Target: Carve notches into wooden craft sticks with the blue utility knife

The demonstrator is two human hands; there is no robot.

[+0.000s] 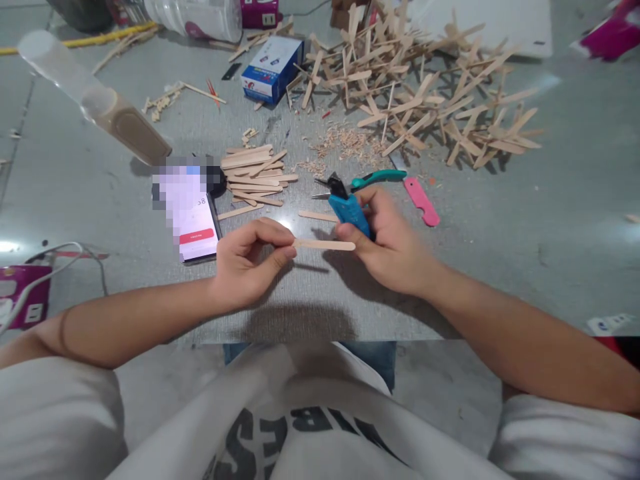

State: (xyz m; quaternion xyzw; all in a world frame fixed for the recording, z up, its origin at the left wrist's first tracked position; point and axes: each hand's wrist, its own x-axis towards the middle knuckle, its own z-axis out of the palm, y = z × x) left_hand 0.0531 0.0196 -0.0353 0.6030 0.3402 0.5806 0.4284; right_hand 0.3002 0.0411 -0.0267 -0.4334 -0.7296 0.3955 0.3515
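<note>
My left hand [250, 261] pinches one end of a flat wooden stick [325, 245] held level just above the grey table. My right hand [387, 243] touches the stick's other end and grips blue-handled cutting pliers [350, 208], whose black jaws point away from me. A second loose stick [319, 216] lies on the table just beyond the held one. A small stack of the same sticks [255, 175] sits further back to the left.
A phone [193, 217] lies left of my hands. Teal-handled pliers [377, 178] and a pink tool [423, 201] lie behind my right hand. A big heap of glued stick pieces [425, 93], wood shavings [345, 143], a blue box [273, 67] and a tipped bottle [95, 100] fill the back.
</note>
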